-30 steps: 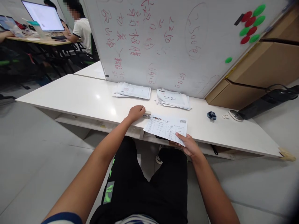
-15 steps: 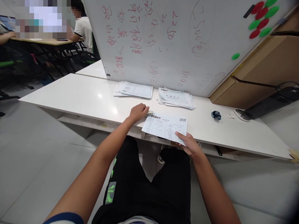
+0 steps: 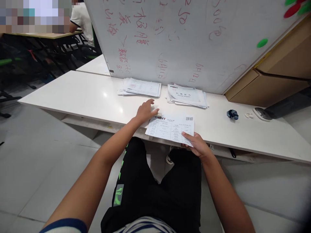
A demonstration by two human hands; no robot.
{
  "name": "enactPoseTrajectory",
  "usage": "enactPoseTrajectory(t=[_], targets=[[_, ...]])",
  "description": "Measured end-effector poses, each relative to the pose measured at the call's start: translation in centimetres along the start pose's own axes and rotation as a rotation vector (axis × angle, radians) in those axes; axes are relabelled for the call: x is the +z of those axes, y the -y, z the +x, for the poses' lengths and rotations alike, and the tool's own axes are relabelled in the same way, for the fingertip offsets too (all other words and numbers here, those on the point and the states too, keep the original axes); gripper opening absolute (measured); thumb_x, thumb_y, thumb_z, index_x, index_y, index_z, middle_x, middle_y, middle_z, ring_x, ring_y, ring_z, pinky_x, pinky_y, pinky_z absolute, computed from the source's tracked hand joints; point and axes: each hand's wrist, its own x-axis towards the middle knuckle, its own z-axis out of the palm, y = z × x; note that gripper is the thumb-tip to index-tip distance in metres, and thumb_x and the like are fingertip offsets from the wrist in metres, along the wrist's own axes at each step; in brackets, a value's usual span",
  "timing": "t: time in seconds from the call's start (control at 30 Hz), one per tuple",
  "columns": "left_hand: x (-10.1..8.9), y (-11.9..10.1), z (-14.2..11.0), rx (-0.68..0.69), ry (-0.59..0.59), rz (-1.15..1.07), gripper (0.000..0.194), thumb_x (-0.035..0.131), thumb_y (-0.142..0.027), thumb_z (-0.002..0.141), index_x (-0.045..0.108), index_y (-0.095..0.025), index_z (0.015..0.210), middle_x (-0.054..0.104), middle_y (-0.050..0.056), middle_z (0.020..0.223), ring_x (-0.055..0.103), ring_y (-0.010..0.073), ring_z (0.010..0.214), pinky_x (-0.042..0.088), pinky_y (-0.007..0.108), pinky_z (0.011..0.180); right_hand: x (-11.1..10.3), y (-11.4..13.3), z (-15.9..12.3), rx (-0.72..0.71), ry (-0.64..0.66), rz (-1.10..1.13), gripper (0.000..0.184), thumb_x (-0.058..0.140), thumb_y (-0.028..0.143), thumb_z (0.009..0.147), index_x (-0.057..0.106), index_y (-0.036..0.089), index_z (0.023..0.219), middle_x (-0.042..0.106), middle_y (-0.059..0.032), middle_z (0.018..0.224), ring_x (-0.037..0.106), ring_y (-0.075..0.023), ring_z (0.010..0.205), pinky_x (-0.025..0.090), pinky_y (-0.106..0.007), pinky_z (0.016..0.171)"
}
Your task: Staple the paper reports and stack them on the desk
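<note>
My right hand pinches the lower right corner of a printed report marked PONY, thumb on top and fingers underneath. The report overhangs the table's front edge. A small pale block-like object sits at its upper left corner; its kind is unclear. Beside that object, my left hand is open, thumb and fingers apart, with the thumb tip close to it. Farther back lie two piles of papers, a left pile and a right pile with a PONY cover sheet on top.
A whiteboard with red writing stands behind the white table. At right are a dark blue watch-like item, small white pieces, a rounded device and cardboard boxes. A person sits at the far left.
My left hand has opened, its fingers lifting and spreading away from the small pale object. The right hand keeps its hold on the report. The camera view has tilted down slightly.
</note>
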Motion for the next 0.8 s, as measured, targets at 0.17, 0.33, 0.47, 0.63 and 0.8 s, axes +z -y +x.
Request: enactPoseTrajectory(t=[0.17,0.33,0.47,0.63,0.8], targets=[[0.1,-0.1,-0.2,0.034,-0.032,0.045,0.053,0.052,-0.046,0.085,0.042,-0.020,0.129,0.057,0.010,0.128,0.052,0.0274,0.115,0.041,0.038,0.091,0.4,0.0,-0.3,0.003,-0.015,-0.001,0.036,0.077,0.034,0.070,0.068,0.017,0.100,0.072,-0.0084,0.099,0.061,-0.0149,0.062,0.045,-0.024,0.041],[0.2,0.4,-0.5,-0.066,-0.067,-0.107,0.052,0.040,-0.048,0.091,0.035,-0.019,0.134,0.060,0.010,0.124,0.058,0.0230,0.106,0.044,0.034,0.086,-0.6,-0.4,-1.8,-0.053,-0.053,0.002,0.034,0.076,0.033,0.072,0.069,0.018,0.102,0.071,-0.0079,0.106,0.063,-0.0158,0.065,0.044,-0.023,0.038],[0.3,0.7,-0.5,-0.079,-0.078,-0.165,0.062,0.039,-0.048,0.091,0.021,-0.019,0.142,0.061,0.011,0.122,0.060,0.0228,0.103,0.044,0.034,0.082,-3.0,-0.6,-4.2,-0.081,-0.119,-0.041,0.037,0.077,0.035,0.071,0.069,0.019,0.104,0.071,-0.0078,0.110,0.068,-0.0207,0.076,0.056,-0.029,0.052],[0.4,0.5,-0.6,-0.051,-0.081,-0.131,0.068,0.042,-0.048,0.090,0.014,-0.020,0.145,0.062,0.011,0.119,0.059,0.0233,0.103,0.044,0.033,0.080,-6.0,-0.9,-6.5,-0.092,-0.115,-0.044,0.037,0.077,0.038,0.072,0.070,0.021,0.105,0.071,-0.0063,0.111,0.069,-0.0239,0.095,0.057,-0.036,0.086],[0.2,0.2,-0.7,-0.059,-0.073,-0.100,0.066,0.042,-0.047,0.090,0.018,-0.019,0.145,0.065,0.009,0.114,0.059,0.0234,0.103,0.043,0.033,0.081,-7.6,-1.6,-6.9,-0.083,-0.155,-0.015,0.035,0.078,0.039,0.070,0.071,0.023,0.101,0.072,-0.0061,0.109,0.069,-0.0265,0.094,0.060,-0.039,0.082]])
